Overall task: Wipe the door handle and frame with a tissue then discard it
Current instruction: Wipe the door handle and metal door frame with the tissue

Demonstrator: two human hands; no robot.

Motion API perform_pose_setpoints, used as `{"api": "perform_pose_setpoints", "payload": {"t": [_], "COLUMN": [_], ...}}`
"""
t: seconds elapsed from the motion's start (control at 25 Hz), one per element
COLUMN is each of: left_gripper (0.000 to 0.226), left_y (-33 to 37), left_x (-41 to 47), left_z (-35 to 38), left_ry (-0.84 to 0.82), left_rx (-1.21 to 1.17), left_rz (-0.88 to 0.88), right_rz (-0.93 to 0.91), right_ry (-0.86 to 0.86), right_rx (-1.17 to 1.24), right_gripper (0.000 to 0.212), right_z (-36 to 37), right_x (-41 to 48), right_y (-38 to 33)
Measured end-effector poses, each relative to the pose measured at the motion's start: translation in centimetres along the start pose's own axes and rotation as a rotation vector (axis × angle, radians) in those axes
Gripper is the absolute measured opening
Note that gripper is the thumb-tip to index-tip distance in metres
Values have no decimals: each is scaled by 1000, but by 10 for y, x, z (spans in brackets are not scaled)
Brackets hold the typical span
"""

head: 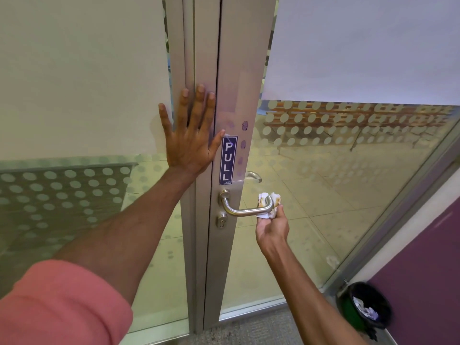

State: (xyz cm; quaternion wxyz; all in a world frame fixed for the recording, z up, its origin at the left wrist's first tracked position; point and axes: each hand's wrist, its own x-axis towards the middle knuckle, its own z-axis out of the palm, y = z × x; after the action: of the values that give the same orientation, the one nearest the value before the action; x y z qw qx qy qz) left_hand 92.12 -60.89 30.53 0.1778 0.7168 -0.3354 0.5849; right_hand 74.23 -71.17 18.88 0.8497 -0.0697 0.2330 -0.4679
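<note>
A brushed metal door handle (240, 210) juts from the aluminium door frame (231, 70), below a blue PULL sticker (228, 160). My right hand (272, 229) is shut on a crumpled white tissue (272, 201) with brown stains, pressed against the handle's outer end. My left hand (190, 131) lies flat with fingers spread on the fixed frame post beside the door edge. Purple fingerprint smudges (244, 125) mark the frame above the sticker.
A green bin with a black liner (364, 306) holding crumpled tissues stands on the floor at the lower right, by a purple wall (423, 270). Frosted glass panels with dots flank the frame. A second handle (254, 176) shows on the door's far side.
</note>
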Motion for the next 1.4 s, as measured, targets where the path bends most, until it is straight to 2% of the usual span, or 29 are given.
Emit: {"api": "perform_pose_setpoints", "payload": {"t": [0.44, 0.64, 0.8, 1.12, 1.28, 1.4], "left_gripper": [74, 74, 74, 73, 74, 74], "left_y": [0, 0, 0, 0, 1, 0], "left_x": [1, 2, 1, 2, 1, 1], "left_z": [-1, -4, -5, -6, -6, -6], "left_ry": [10, -9, -17, -14, -30, -40], "left_rx": [-6, -18, -29, -27, -30, -30], "left_rz": [-5, -14, -19, -12, -13, -16], "right_rz": [239, 257, 290, 302, 310, 262], "right_ry": [-130, -93, -146, -116, -142, -112], "right_rx": [-72, -2, -28, 7, 2, 6], "right_gripper": [62, 66, 73, 74, 74, 64], "right_z": [-9, -4, -14, -6, -16, -19], "right_x": [-44, -46, -47, -46, -40, -30], "right_y": [45, 61, 44, 58, 38, 21]}}
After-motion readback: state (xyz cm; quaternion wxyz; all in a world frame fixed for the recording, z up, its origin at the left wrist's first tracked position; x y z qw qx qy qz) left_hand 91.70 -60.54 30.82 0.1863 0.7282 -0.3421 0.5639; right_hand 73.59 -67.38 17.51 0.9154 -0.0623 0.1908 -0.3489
